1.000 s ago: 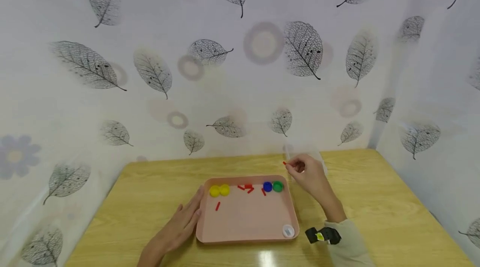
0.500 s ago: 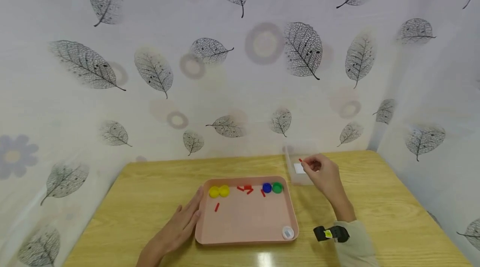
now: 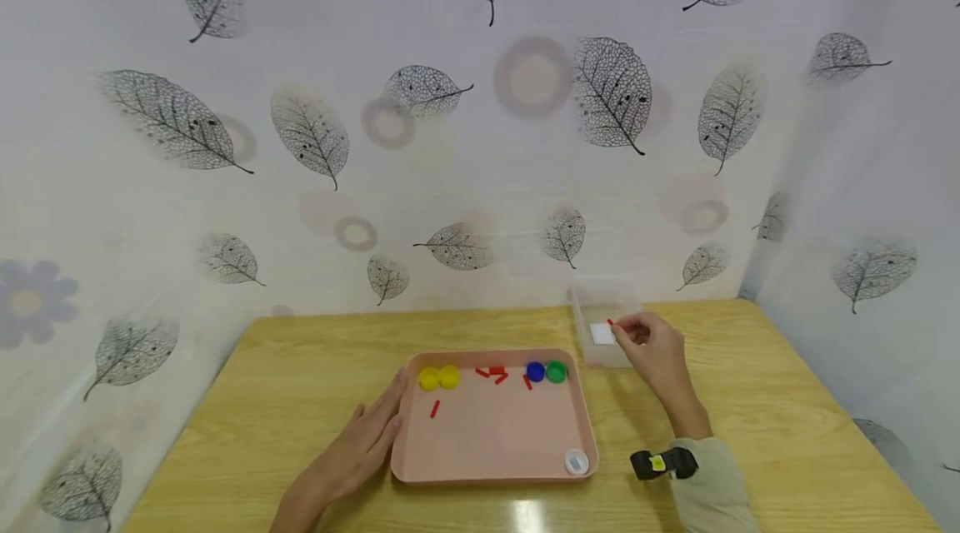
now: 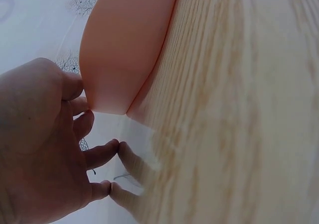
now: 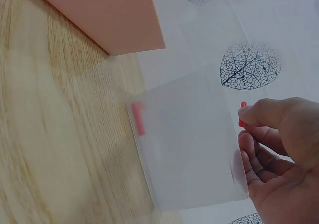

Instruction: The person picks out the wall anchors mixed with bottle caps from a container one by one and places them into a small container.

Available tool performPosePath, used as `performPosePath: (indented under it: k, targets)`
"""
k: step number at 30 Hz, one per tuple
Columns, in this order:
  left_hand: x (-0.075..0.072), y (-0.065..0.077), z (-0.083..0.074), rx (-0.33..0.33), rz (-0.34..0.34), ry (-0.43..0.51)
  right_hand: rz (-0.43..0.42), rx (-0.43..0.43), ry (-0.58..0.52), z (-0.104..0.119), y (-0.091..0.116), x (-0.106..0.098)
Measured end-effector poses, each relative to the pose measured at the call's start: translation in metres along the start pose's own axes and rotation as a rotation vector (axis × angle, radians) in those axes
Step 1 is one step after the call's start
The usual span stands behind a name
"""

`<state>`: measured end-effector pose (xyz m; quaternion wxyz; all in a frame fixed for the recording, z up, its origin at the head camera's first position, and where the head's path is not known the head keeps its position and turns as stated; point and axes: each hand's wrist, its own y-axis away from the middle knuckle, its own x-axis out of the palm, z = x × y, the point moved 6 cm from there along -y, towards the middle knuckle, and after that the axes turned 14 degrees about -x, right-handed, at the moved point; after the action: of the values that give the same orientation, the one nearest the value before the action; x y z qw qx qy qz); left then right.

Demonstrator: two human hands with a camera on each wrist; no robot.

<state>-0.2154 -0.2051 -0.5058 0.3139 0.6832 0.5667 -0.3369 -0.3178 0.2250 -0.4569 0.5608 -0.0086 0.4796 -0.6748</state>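
Note:
My right hand [image 3: 654, 346] pinches a small red stick [image 5: 242, 114] between thumb and forefinger, above a translucent plastic box [image 5: 189, 149] at the table's back right. Another red shape [image 5: 138, 118] shows blurred through the box wall. At the left side of a pink tray [image 3: 495, 445], my left hand [image 3: 360, 445] rests with fingers extended, touching the tray's outer wall. Several red sticks [image 3: 435, 409] lie in the tray, with two yellow round pieces [image 3: 438, 377], a blue one [image 3: 536, 371] and a green one [image 3: 556, 371] along its back.
A white round piece [image 3: 577, 461] sits in the tray's front right corner. Inside the box is a white rectangle [image 3: 602, 333]. The wooden table [image 3: 247, 416] meets a leaf-patterned sheet [image 3: 465, 175] at its back.
The right hand has moved right with the red stick, from beside the tray's back right corner to above the translucent box. The left hand has stayed at the tray.

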Motion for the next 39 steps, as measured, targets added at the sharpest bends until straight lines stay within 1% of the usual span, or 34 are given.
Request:
performPosePath:
  k: [7,13,20,24,33,39]
  targets:
    - [0.0,-0.001,0.001,-0.001,-0.001,0.004,-0.01,0.0,0.026,-0.001,0.001,0.0]
    - [0.0,-0.001,0.001,0.01,-0.012,0.0,-0.016,-0.022,0.042,0.0,0.001,0.0]
    - [0.0,-0.001,0.001,0.02,-0.023,0.008,-0.006,-0.037,0.044,0.001,0.001,0.001]
    - [0.001,0.0,0.002,0.022,-0.018,0.011,0.001,-0.043,0.047,0.002,0.002,0.001]
    - [0.002,-0.002,0.003,0.007,0.004,0.011,-0.03,-0.078,0.0,0.01,-0.001,-0.001]
    - [0.002,-0.002,0.003,0.007,0.007,0.011,0.004,-0.051,-0.041,0.019,-0.005,0.002]
